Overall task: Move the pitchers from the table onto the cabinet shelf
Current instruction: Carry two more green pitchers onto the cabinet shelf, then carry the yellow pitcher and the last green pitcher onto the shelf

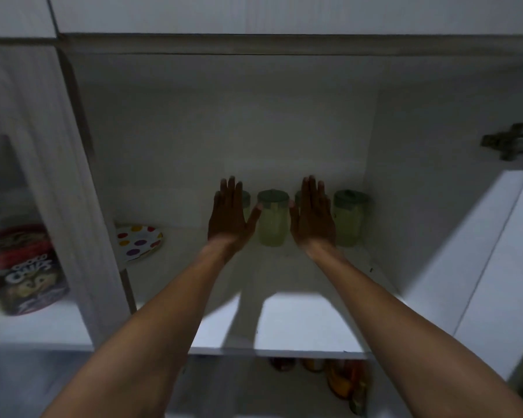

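With my left hand (227, 215) and right hand (312, 217) open flat beside the middle pitcher (273, 218) on the shelf (299, 321), gripping nothing, a careless withdrawal could topple this crowded pitcher row.

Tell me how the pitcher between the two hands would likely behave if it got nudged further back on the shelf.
The middle pitcher stands tall and narrow, so a high push would probably tip it; push low. It looks like pale translucent plastic, likely light and not fragile; contents are unclear. The left hand and right hand are open beside it, and other pitchers stand close behind, so it could bump them.
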